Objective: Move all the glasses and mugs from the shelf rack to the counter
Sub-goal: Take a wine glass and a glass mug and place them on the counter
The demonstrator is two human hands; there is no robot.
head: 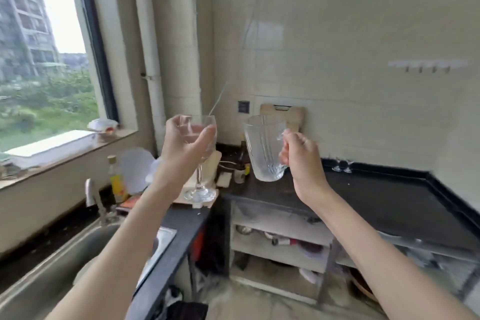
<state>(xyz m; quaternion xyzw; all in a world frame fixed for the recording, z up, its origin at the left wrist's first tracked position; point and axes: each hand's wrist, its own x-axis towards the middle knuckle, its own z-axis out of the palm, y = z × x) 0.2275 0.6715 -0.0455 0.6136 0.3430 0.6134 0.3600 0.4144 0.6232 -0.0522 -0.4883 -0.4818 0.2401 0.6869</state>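
Note:
My left hand (181, 143) is wrapped around the bowl of a clear stemmed wine glass (199, 184), which stands upright in the air above the counter's corner. In my right hand (301, 156) hangs a clear ribbed glass mug (262, 148), gripped by its handle and tilted slightly. Both are held up in front of the tiled wall. The black counter (389, 200) stretches to the right below the mug. Two small stemmed glasses (342, 165) stand at its back edge against the wall. The shelf rack is out of view.
A steel sink (52, 262) with a tap lies at the lower left, under a window sill. Bottles, a plate and a cutting board (283, 114) crowd the corner. Open shelves (280, 236) with clutter sit under the counter. A hook rail hangs on the right wall.

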